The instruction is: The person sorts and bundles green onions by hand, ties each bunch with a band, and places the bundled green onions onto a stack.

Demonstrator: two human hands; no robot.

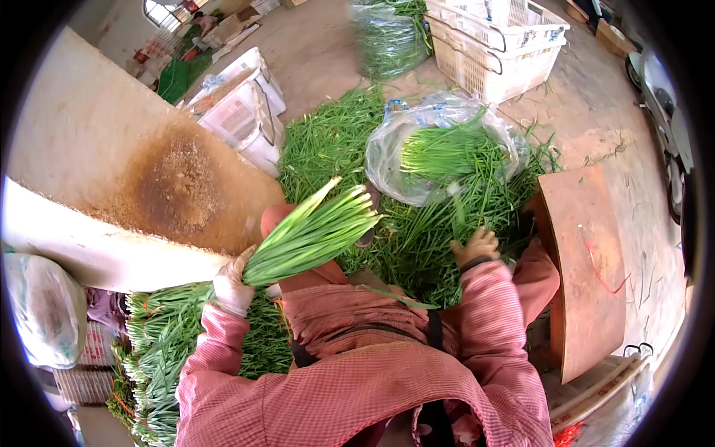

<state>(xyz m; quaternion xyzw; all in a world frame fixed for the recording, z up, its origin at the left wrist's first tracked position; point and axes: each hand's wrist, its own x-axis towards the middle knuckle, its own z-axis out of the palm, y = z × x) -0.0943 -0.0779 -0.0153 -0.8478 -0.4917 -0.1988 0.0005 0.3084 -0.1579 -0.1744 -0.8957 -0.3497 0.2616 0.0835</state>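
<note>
Tied greens (167,365) lay stacked at left. The left hand (234,281) had its fingers closed round 1 bunch (316,235), held slantwise over the left leg (309,277). Beyond, loose greens (417,246) lay about a clear bag (386,160). The right hand (477,247), its fingers parted and holding nothing, was near them, beside a board (588,276).

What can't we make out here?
Head view:
Palm of left hand: hidden by the bundle of long green stalks it holds.
Pale streak above right hand: motion-blurred, unidentifiable.
Tall clear plastic bag of greens: top cut off by upper edge.
Grey two-wheeler: part cut off by dark lens rim.
</note>
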